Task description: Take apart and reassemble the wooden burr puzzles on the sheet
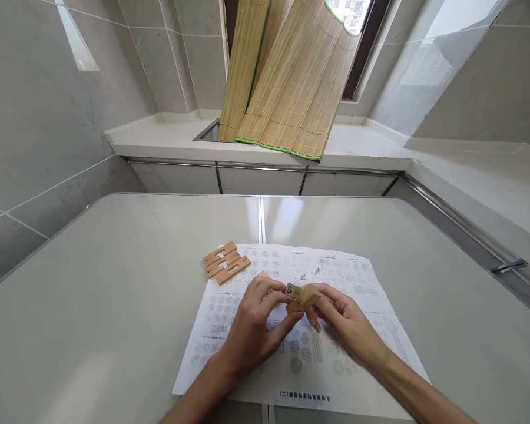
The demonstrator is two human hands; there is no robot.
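Above the printed sheet, my left hand [262, 321] and my right hand [347, 321] pinch a small cluster of wooden puzzle pieces [308, 295] between them. One piece carries a dark letter that looks like a G. My left fingers and thumb grip its left side; my right fingertips hold the right end. The lower part of the cluster is partly hidden by fingers. Beyond my left hand, several notched wooden puzzle pieces [227, 262] lie side by side, marked with dark characters and overlapping the sheet's far left corner.
A large white paper sheet [194, 365] with printed diagrams lies on the pale table [92, 306], across its centre seam. At the back are a ledge [168, 138] and a bamboo mat [291, 88] hanging by the window. Grey tiled walls [48, 118] enclose both sides.
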